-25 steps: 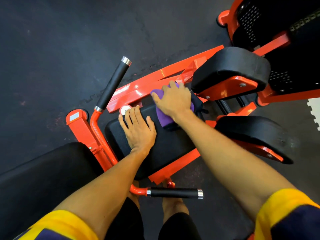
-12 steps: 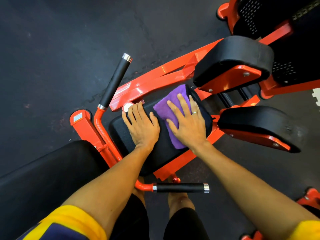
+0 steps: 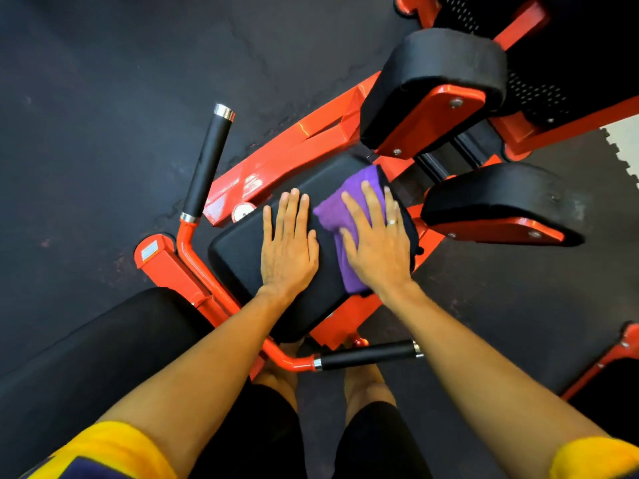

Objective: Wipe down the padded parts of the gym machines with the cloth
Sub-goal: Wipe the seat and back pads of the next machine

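A black padded seat (image 3: 238, 250) sits on an orange machine frame (image 3: 294, 150) in the middle of the head view. A purple cloth (image 3: 332, 212) lies flat on the seat's right half. My right hand (image 3: 377, 243) presses down on the cloth with straight, spread fingers and wears a ring. My left hand (image 3: 288, 247) rests flat on the bare seat just left of the cloth, fingers straight. Two black thigh pads (image 3: 446, 63) (image 3: 501, 198) stand to the upper right of the seat.
Black-gripped handles stick out at the left (image 3: 207, 164) and at the front (image 3: 366, 356) of the seat. A large black backrest pad (image 3: 86, 357) fills the lower left. Dark rubber floor (image 3: 103, 81) surrounds the machine; another orange frame part (image 3: 619, 354) shows at the right edge.
My right hand has drawn the cloth back from the seat's far edge onto the top and flattened it there. My left hand stays flat on the seat.
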### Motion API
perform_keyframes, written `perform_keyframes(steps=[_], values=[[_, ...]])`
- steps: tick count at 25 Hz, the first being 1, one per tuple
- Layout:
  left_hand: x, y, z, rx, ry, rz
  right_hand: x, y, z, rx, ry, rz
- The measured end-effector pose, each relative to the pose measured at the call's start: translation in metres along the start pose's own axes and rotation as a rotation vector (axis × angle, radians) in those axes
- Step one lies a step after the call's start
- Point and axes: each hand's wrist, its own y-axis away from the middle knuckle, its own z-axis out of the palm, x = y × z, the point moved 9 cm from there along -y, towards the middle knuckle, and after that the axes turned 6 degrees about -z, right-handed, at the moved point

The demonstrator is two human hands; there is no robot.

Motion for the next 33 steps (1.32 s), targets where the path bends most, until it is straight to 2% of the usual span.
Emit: perform_keyframes(steps=[2,4,6,9,11,14,18,21,23,25,28,31,33], values=[[0.002,0.000,-0.001,-0.011,0.017,0.030,0.017,-0.017,-0.003,0.051,-0.077,0.249],[0.015,0.004,0.002,-0.046,0.047,0.139,0.025,0.002,-0.003,0.095,-0.164,0.491],[0.032,0.010,0.005,-0.078,0.070,0.242,0.017,0.043,0.002,0.105,-0.209,0.540],[0.036,0.006,0.008,-0.091,0.052,0.245,0.008,0.087,0.012,0.084,-0.397,0.616],[0.036,0.008,0.011,-0.089,0.017,0.252,0.019,0.078,0.011,0.163,-0.492,0.716],[0.035,0.008,0.013,-0.082,-0.024,0.270,0.026,0.072,0.016,0.315,-0.510,0.824],[0.037,0.008,0.011,-0.067,-0.023,0.258,-0.025,0.124,0.042,0.345,-0.830,1.112],[0.035,0.009,0.011,-0.072,-0.028,0.264,-0.007,0.116,0.046,0.375,-0.998,1.186],[0.036,0.009,0.011,-0.080,-0.031,0.260,0.042,0.101,0.042,0.455,-0.986,1.230],[0.037,0.009,0.012,-0.081,-0.030,0.251,0.065,0.093,0.039,0.453,-0.975,1.237],[0.036,0.008,0.010,-0.070,-0.039,0.257,0.007,0.115,0.046,0.412,-1.017,1.207],[0.037,0.010,0.012,-0.090,-0.032,0.250,-0.062,0.158,0.063,0.228,-1.125,1.226],[0.035,0.011,0.012,-0.101,-0.026,0.238,-0.053,0.156,0.065,0.194,-1.111,1.201]])
